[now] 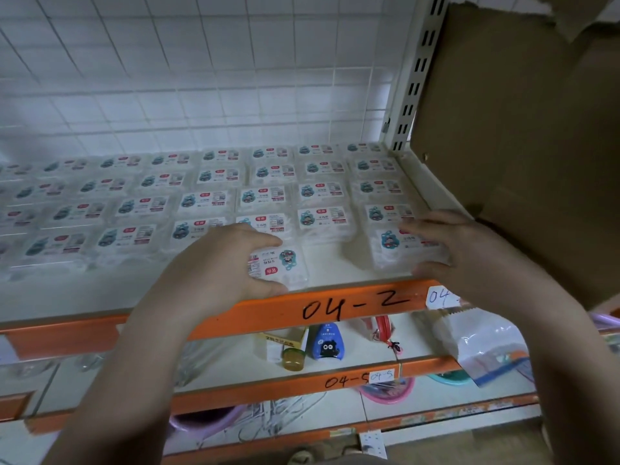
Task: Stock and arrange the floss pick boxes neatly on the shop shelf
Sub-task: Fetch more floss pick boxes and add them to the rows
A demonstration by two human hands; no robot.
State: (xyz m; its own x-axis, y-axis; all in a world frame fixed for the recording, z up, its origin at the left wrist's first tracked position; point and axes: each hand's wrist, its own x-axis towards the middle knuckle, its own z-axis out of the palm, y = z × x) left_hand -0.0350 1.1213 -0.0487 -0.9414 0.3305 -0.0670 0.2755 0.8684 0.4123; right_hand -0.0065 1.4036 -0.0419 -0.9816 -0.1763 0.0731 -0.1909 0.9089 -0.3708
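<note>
- White gridded wall panel backed the shelf; orange front rail marked 04-2.
- Left hand: fingers curled over the far edge and thumb at the near edge of one floss pick box, gripping it. That box sat at the shelf's front edge, label turned the opposite way from the rest.
- Right hand: fingers spread over the top and thumb at the near edge of a second box, holding it near the front right corner, just beside the cardboard carton that stood at the right end.
- Stocked rows: boxes lay flat in tidy lines from the back edge forward, labels up, covering most of the shelf.
- Judged progress: well advanced. Front row unfinished — bare shelf showed between the two held boxes and along the front left edge.
- Left to do, by my reading: turn the reversed box, square both into line, fill the front gaps.
- Lower shelf held assorted small goods, not part of the job.
</note>
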